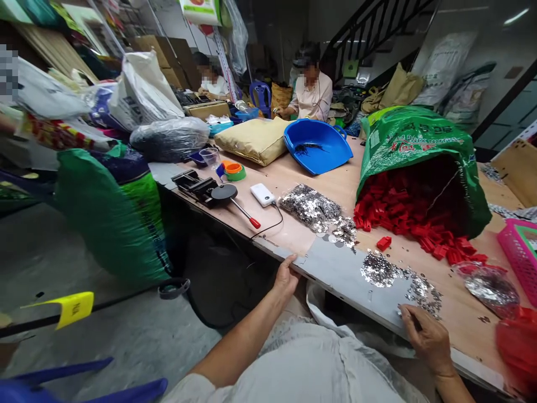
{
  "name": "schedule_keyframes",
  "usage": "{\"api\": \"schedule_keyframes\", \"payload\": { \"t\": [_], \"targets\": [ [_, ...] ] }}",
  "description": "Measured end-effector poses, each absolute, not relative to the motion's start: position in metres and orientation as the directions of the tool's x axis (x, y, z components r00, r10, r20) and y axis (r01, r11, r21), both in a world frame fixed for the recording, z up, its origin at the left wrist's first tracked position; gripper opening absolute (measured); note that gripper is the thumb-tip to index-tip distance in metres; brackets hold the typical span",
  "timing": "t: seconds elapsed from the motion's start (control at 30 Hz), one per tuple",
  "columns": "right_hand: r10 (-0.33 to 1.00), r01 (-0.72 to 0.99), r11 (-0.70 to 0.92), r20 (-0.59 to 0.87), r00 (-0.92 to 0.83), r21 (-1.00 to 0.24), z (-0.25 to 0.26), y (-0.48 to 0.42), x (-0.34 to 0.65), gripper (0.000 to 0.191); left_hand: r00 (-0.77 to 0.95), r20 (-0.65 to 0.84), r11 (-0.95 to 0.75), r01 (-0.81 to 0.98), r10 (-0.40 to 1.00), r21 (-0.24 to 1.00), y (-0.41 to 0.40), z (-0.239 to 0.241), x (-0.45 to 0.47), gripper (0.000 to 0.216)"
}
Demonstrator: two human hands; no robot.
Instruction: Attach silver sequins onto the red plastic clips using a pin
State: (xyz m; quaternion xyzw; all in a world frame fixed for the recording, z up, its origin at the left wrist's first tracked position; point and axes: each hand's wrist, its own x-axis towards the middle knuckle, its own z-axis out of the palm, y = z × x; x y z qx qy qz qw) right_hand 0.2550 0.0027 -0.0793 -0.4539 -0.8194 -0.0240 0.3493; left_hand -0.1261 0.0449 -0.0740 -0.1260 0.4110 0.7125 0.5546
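Down at the near edge, the left hand [286,277] clamps the lip of the table [289,173], thumb on top and fingers tucked under. That grip is closed on the table edge, well to the left of the green sack [419,140] and nearer the camera. The right hand [425,336] sits at the same edge, in front of the sack, knuckles up and fingers curled, with the fingertips at the near fringe of the loose silver pieces [380,268]. Is that grip pinching one? I cannot tell (a thin dark sliver shows by the fingers, too small to make out). The silver pieces lie scattered on a grey strip [335,268] along the table edge, between the two hands and just in front of the sack's mouth.

Out of that mouth spill red pieces [403,218], and one stray red piece [383,243] lies apart, just ahead of the heap. Left of the sack is a clear bag of silver pieces [310,207]. Further left comes a white power bank [262,195] with its cable, then a black round tool with a red handle [229,193]. Right of the sack is a pink basket [518,252], with another clear bag [490,286] in front of it.

Behind the sack's left side are a blue basin [318,146] and a yellow cushion [255,140]. Beyond them, at the far end, sits a person in a pale shirt [312,92], with a second person [212,81] further left.
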Motion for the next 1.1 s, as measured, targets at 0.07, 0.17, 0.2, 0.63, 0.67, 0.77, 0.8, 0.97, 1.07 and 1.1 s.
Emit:
{"api": "schedule_keyframes", "payload": {
  "t": [0.07,0.17,0.2,0.63,0.67,0.77,0.8,0.97,1.07,1.1],
  "targets": [
    [0.715,0.758,0.595,0.606,-0.348,-0.267,-0.0776,0.0028,0.2541,0.016,-0.358,-0.633,-0.053,-0.893,0.687,0.448,0.0450,-0.0735,-0.1257,0.016],
    [0.701,0.754,0.602,0.625,-0.343,-0.261,-0.0757,0.0027,0.2529,0.017,-0.360,-0.629,-0.054,-0.891,0.689,0.451,0.0452,-0.0730,-0.1253,0.016],
    [0.696,0.752,0.604,0.633,-0.338,-0.263,-0.0753,0.0026,0.2527,0.017,-0.360,-0.628,-0.053,-0.890,0.690,0.453,0.0454,-0.0731,-0.1252,0.016],
    [0.670,0.766,0.590,0.684,-0.289,-0.254,-0.0783,0.0035,0.2547,0.020,-0.361,-0.598,-0.019,-0.866,0.716,0.500,0.0458,-0.0785,-0.1239,0.011],
    [0.668,0.770,0.587,0.687,-0.286,-0.250,-0.0779,0.0036,0.2547,0.020,-0.361,-0.598,-0.017,-0.865,0.716,0.502,0.0459,-0.0786,-0.1240,0.011],
    [0.667,0.783,0.574,0.691,-0.278,-0.239,-0.0765,0.0035,0.2545,0.021,-0.360,-0.602,-0.013,-0.865,0.713,0.502,0.0462,-0.0786,-0.1243,0.012],
    [0.665,0.786,0.573,0.692,-0.280,-0.233,-0.0762,0.0034,0.2544,0.022,-0.359,-0.604,-0.012,-0.866,0.711,0.500,0.0461,-0.0786,-0.1244,0.012],
    [0.670,0.800,0.560,0.686,-0.284,-0.214,-0.0765,0.0032,0.2545,0.024,-0.357,-0.616,-0.018,-0.874,0.702,0.486,0.0449,-0.0787,-0.1243,0.018],
    [0.682,0.814,0.542,0.675,-0.282,-0.208,-0.0774,0.0031,0.2554,0.028,-0.350,-0.621,-0.012,-0.877,0.701,0.481,0.0439,-0.0788,-0.1243,0.017],
    [0.688,0.819,0.536,0.669,-0.281,-0.206,-0.0780,0.0028,0.2560,0.029,-0.349,-0.622,-0.011,-0.877,0.701,0.480,0.0436,-0.0789,-0.1244,0.016]
  ]
}}
